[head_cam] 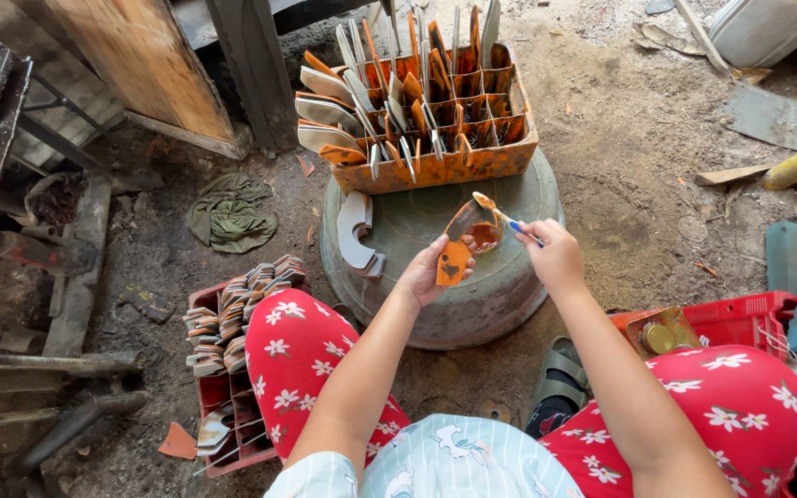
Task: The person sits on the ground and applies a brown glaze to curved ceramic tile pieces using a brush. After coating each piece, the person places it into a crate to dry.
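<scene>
Clamping: left hand (420, 277) grip on orange-coated piece (458, 249), right hand (555, 258) on brush (500, 214); divided crate (435, 166) holding coated pieces.

The curved piece (458, 251) pinched in the left hand's fingers (435, 249) is orange, blotched with dark patches. The brush (500, 214) between the right hand's fingers (535, 232) has a blue handle and an orange-smeared tip. Just beyond both sets of fingers, the divided crate (435, 166) is stained orange — its slots hold pale and orange-edged pieces. Beneath the fingers, the upturned basin (472, 295) is dull grey-green. Nearer than the fingers, the trousers (297, 355) are red with white flowers — the red crates (740, 318) at either side match them.
</scene>
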